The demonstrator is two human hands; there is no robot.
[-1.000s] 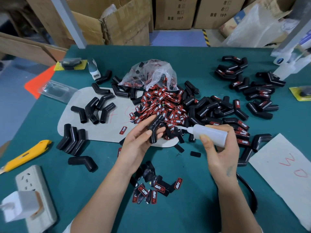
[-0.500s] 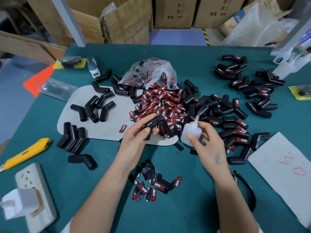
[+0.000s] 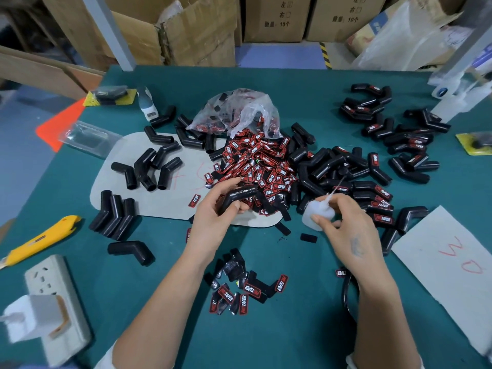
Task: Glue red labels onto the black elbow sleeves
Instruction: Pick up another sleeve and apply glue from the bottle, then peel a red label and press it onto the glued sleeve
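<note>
My left hand grips a black elbow sleeve just above the near edge of the pale mat. My right hand holds a small white glue bottle upright on the table, its thin nozzle pointing up and away. A heap of red labels spills from a clear plastic bag behind my hands. Unlabelled black sleeves lie on the mat at the left. Sleeves with red labels are piled at the right. A few loose labels lie between my forearms.
A yellow utility knife and a white power strip with a plug sit at the near left. A white sheet with red writing lies at the near right. More labelled sleeves and white bottles stand far right. Cardboard boxes line the back.
My right hand has swung the glue bottle from lying level with its nozzle at the sleeve to standing upright on the table. My left hand has turned the sleeve and moved slightly left.
</note>
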